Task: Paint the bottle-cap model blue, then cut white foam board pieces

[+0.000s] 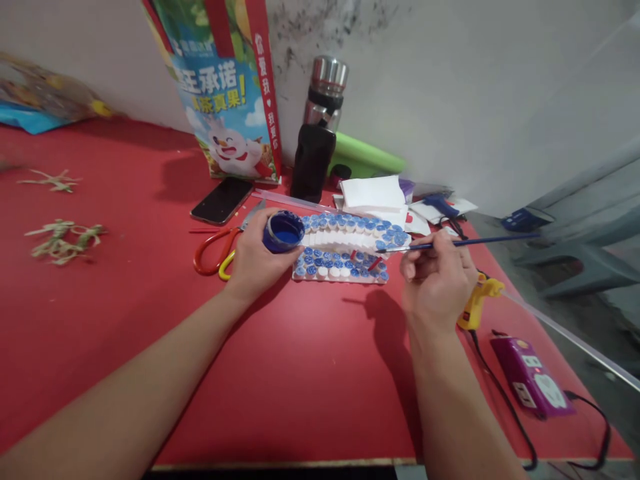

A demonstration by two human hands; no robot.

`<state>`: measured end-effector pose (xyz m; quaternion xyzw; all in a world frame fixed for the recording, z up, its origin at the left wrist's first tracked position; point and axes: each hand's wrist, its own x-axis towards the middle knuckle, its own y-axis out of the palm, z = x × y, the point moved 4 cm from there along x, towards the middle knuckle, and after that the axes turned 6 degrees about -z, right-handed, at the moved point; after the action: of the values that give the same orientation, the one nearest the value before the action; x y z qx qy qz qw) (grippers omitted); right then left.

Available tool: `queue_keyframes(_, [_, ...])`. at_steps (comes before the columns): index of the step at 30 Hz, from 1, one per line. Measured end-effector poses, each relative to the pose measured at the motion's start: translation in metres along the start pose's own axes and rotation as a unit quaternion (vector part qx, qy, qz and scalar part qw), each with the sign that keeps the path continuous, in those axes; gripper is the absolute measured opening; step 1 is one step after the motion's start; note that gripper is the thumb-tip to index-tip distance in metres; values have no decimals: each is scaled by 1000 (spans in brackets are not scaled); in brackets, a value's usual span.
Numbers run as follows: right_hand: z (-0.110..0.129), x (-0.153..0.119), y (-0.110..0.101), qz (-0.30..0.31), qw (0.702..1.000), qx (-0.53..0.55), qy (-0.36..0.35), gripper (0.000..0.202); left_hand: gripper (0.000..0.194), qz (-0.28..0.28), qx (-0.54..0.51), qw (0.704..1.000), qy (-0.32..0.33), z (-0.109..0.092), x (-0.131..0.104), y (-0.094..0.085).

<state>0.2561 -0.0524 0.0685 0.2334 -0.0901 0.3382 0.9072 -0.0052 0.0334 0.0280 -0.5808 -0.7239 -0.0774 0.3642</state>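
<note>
My left hand (253, 257) is closed around a small open jar of blue paint (284, 232), tilted a little so its inside shows. Between the fingers of my right hand (440, 273) is a thin blue-handled paintbrush (470, 241), its tip pointing left over the model's right side; whether it touches cannot be made out. The model (340, 240) is a long white piece with an arched upper part, covered in rows of round discs. Most discs are blue, several along the lower front are white. Two small red strips show at its right. The jar hides its left end.
Scissors with red and yellow handles (213, 257) lie left of my left hand, below a phone (223, 200). Behind stand a printed bag (235, 93) and a bottle (327, 87). A yellow glue gun (477, 300) and a purple power strip (530, 377) with cables lie right.
</note>
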Motion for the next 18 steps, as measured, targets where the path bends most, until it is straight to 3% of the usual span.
queue_keyframes(7, [-17,27,-19,-75,989,101,77,25,51,-3,-2,1000,-5,1,0,0])
queue_keyframes(14, [-29,35,-30,-25,984,58,169,34,52,-6,9,1000,-11,1,1,-1])
queue_keyframes(18, [-29,29,-24,-3,981,41,190,35,52,-4,18,1000,-10,3,1,0])
